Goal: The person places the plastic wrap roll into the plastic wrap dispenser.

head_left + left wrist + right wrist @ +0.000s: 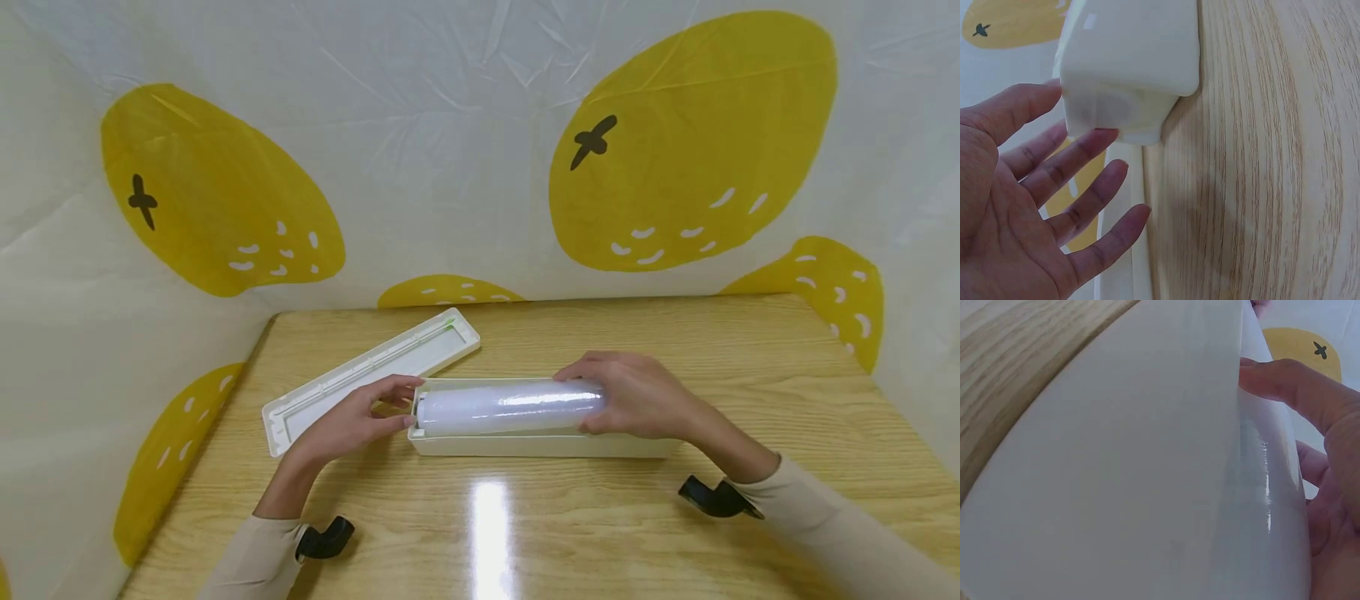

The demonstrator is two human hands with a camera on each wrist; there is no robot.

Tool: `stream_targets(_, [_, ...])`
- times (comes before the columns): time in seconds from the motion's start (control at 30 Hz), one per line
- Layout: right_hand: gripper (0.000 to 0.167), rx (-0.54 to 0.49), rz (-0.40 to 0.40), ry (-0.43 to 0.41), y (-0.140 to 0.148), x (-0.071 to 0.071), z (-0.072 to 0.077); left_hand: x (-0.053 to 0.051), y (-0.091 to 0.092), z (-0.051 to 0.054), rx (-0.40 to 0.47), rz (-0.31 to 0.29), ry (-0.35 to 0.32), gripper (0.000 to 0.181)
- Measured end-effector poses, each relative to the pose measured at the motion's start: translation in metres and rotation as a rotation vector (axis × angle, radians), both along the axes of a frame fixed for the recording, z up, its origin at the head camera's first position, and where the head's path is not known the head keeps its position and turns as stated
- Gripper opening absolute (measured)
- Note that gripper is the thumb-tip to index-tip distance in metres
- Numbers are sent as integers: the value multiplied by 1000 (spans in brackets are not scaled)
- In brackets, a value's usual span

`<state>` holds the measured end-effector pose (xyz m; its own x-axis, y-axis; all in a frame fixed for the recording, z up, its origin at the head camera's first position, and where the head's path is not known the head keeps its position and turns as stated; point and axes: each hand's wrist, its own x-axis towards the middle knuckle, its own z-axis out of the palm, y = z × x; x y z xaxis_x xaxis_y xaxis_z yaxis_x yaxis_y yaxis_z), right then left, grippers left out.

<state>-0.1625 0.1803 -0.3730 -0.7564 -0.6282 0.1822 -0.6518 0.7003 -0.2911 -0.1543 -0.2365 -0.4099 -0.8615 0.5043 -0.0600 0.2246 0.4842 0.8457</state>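
A long white box (540,447) stands lidless on the table, with a shiny roll of clear film (510,407) lying in its opening. My right hand (637,396) grips the roll near its right end, thumb on the near side and fingers over the far side. In the right wrist view the thumb of that hand (1341,462) presses the glossy roll (1266,506) beside the box wall (1104,456). My left hand (360,423) touches the box's left end with its fingertips. The left wrist view has this hand (1035,200) with fingers spread at the box end (1110,112).
Behind and left of the box, a white lid (375,371) lies at an angle, its inner side up. The wooden table (600,517) reaches back to a pale curtain (450,167) with yellow fruit shapes. Black bands sit at both sleeves.
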Motion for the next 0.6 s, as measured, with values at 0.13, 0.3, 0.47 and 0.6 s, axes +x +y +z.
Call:
stream_targets(0.13, [59, 1, -4, -32, -2, 1, -2, 0, 1, 0, 9, -6, -6, 51])
stream_targets(0.3, [60, -1, -6, -48, -2, 0, -3, -1, 1, 0, 11, -4, -13, 51])
stream_targets(0.47, [60, 0, 0, -46, -3, 0, -3, -1, 0, 0, 9, -2, -8, 51])
stream_targets(0.6, [60, 2, 1, -41, -4, 0, -4, -1, -1, 0, 7, -1, -5, 51])
